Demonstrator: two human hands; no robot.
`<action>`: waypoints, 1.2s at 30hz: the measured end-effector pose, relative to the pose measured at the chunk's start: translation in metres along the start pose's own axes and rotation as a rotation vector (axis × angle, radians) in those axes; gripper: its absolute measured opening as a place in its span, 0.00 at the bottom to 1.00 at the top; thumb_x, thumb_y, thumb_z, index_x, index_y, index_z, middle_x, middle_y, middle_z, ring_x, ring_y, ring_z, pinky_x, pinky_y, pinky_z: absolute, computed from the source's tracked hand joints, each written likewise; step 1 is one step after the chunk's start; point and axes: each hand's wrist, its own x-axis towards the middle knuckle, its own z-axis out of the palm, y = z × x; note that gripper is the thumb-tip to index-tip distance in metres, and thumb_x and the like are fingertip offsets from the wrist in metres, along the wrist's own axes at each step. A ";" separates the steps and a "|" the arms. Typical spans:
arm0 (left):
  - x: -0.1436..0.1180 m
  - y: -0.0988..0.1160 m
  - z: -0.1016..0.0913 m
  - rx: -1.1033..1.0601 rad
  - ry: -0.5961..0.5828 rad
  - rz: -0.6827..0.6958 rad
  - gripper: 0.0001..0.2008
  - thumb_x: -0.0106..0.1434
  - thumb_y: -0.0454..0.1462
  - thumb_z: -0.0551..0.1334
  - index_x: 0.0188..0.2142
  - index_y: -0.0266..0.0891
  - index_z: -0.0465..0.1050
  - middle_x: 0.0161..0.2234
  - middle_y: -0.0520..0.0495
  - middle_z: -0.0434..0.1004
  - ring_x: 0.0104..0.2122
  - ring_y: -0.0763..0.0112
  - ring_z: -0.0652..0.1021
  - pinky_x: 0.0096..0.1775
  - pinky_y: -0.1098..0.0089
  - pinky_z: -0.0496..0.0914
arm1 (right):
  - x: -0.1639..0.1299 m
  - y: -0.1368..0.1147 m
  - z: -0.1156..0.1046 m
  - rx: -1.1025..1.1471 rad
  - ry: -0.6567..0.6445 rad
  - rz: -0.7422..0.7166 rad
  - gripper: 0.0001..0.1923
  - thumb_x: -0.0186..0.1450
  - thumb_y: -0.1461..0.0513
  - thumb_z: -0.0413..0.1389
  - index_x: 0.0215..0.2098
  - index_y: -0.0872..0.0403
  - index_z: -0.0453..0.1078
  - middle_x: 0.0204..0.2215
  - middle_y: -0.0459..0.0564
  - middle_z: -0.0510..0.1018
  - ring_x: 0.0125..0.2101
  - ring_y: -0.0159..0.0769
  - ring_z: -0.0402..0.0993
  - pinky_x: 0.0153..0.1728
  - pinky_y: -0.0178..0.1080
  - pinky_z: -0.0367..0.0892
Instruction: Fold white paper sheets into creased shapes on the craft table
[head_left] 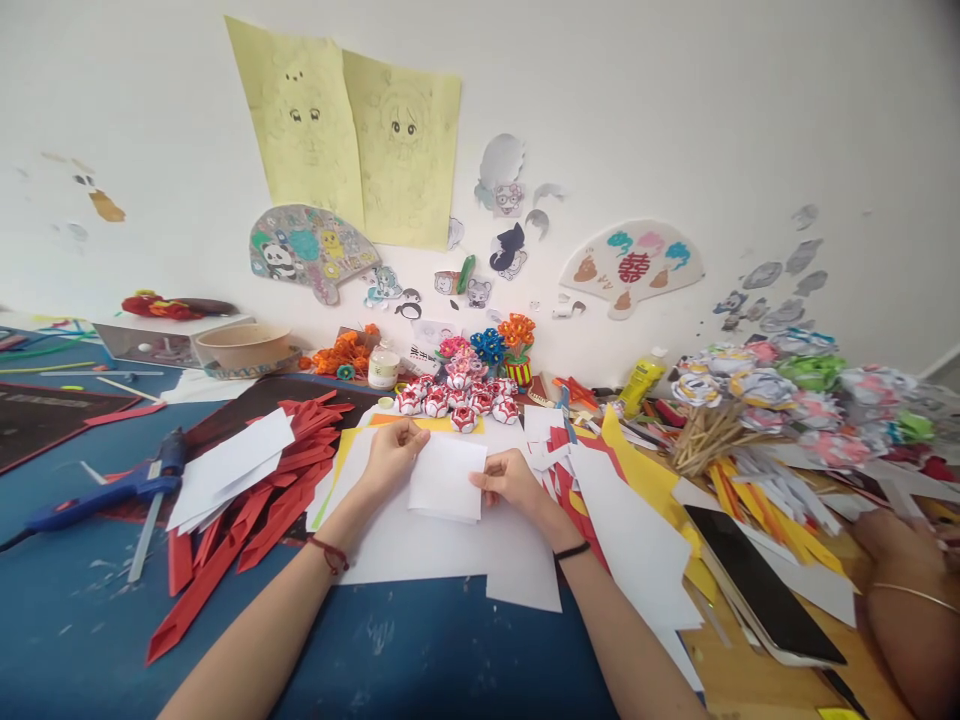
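Observation:
A small folded white paper is held up between my two hands, its layers slightly apart along the lower edge. My left hand pinches its upper left corner between thumb and fingers. On the right edge, my right hand grips the same paper with thumb and bent fingers. Beneath lie larger white sheets on the blue table. Just behind the hands sits a cluster of red-and-white folded paper flowers.
Red paper strips, white sheets and a blue glue gun lie to the left. On the right are white and yellow papers, a dark-screened phone and paper flowers on sticks. Another person's arm rests at far right.

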 end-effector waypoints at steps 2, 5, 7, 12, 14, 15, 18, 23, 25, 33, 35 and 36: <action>0.000 0.003 0.000 -0.036 -0.020 0.001 0.18 0.53 0.49 0.64 0.22 0.37 0.64 0.18 0.55 0.62 0.20 0.77 0.63 0.24 0.75 0.56 | 0.000 -0.001 0.000 -0.008 0.008 -0.004 0.20 0.55 0.50 0.62 0.17 0.56 0.66 0.13 0.45 0.72 0.15 0.29 0.65 0.20 0.32 0.60; -0.001 0.005 0.001 -0.083 -0.061 -0.041 0.20 0.54 0.51 0.63 0.23 0.36 0.66 0.20 0.53 0.65 0.22 0.76 0.65 0.25 0.75 0.58 | 0.000 -0.001 -0.001 -0.003 0.035 -0.008 0.20 0.55 0.49 0.63 0.17 0.56 0.67 0.13 0.44 0.72 0.15 0.29 0.65 0.20 0.32 0.60; -0.001 0.004 0.002 -0.084 -0.096 -0.088 0.22 0.54 0.53 0.63 0.23 0.35 0.68 0.21 0.53 0.67 0.22 0.75 0.66 0.25 0.75 0.58 | 0.001 -0.001 -0.002 -0.002 0.059 -0.011 0.21 0.54 0.49 0.63 0.17 0.56 0.67 0.13 0.44 0.71 0.15 0.29 0.65 0.19 0.32 0.60; -0.001 0.000 0.003 -0.111 -0.172 -0.113 0.23 0.55 0.55 0.61 0.24 0.34 0.69 0.22 0.52 0.67 0.22 0.75 0.65 0.25 0.74 0.57 | 0.002 0.002 -0.002 -0.012 0.099 -0.013 0.20 0.54 0.49 0.62 0.17 0.56 0.68 0.12 0.44 0.71 0.15 0.29 0.64 0.19 0.32 0.59; 0.000 0.001 0.002 -0.107 -0.185 -0.102 0.23 0.56 0.54 0.61 0.24 0.35 0.69 0.22 0.52 0.67 0.22 0.75 0.65 0.25 0.74 0.57 | 0.002 0.002 -0.003 -0.013 0.124 -0.015 0.20 0.54 0.49 0.62 0.17 0.56 0.67 0.13 0.44 0.71 0.15 0.29 0.64 0.19 0.32 0.59; 0.000 0.001 0.002 -0.104 -0.195 -0.098 0.23 0.56 0.54 0.61 0.24 0.35 0.70 0.22 0.52 0.67 0.22 0.75 0.65 0.25 0.74 0.57 | 0.002 0.002 -0.004 -0.012 0.138 -0.018 0.20 0.55 0.50 0.62 0.17 0.56 0.67 0.13 0.44 0.71 0.15 0.30 0.65 0.19 0.32 0.60; 0.000 0.001 0.002 -0.090 -0.208 -0.081 0.22 0.55 0.54 0.62 0.25 0.35 0.71 0.21 0.53 0.67 0.21 0.76 0.64 0.24 0.74 0.55 | 0.001 0.001 -0.005 -0.007 0.177 -0.036 0.20 0.56 0.50 0.61 0.17 0.56 0.68 0.13 0.45 0.71 0.16 0.30 0.65 0.20 0.33 0.60; 0.000 0.001 0.003 -0.027 -0.140 -0.060 0.23 0.53 0.55 0.63 0.23 0.35 0.72 0.18 0.52 0.66 0.20 0.75 0.64 0.23 0.74 0.55 | 0.001 -0.001 -0.004 -0.001 0.203 -0.048 0.19 0.55 0.51 0.62 0.16 0.55 0.68 0.13 0.45 0.71 0.16 0.30 0.65 0.20 0.33 0.61; -0.001 0.001 0.004 -0.010 -0.138 -0.059 0.23 0.54 0.55 0.62 0.26 0.35 0.73 0.20 0.51 0.69 0.21 0.74 0.65 0.24 0.74 0.56 | 0.001 -0.001 -0.005 0.002 0.235 -0.044 0.19 0.55 0.51 0.61 0.16 0.55 0.68 0.13 0.45 0.71 0.16 0.30 0.65 0.20 0.33 0.61; -0.001 -0.003 0.007 0.193 -0.132 -0.003 0.21 0.56 0.52 0.61 0.21 0.35 0.71 0.17 0.51 0.69 0.20 0.73 0.67 0.25 0.73 0.57 | 0.001 -0.002 -0.011 -0.011 0.336 -0.027 0.19 0.55 0.52 0.60 0.15 0.54 0.65 0.12 0.45 0.69 0.15 0.31 0.65 0.19 0.33 0.61; -0.001 -0.006 0.008 0.206 -0.158 -0.005 0.21 0.58 0.52 0.60 0.23 0.35 0.73 0.18 0.50 0.70 0.21 0.72 0.68 0.27 0.73 0.59 | 0.001 -0.003 -0.011 -0.030 0.355 -0.034 0.18 0.55 0.52 0.60 0.15 0.54 0.65 0.12 0.45 0.69 0.16 0.31 0.65 0.19 0.33 0.60; -0.001 -0.006 0.008 0.210 -0.183 -0.007 0.21 0.58 0.52 0.59 0.23 0.35 0.73 0.19 0.50 0.71 0.22 0.71 0.69 0.27 0.73 0.59 | 0.001 -0.003 -0.011 -0.039 0.366 -0.038 0.18 0.55 0.53 0.60 0.15 0.54 0.65 0.12 0.45 0.69 0.16 0.31 0.65 0.19 0.33 0.60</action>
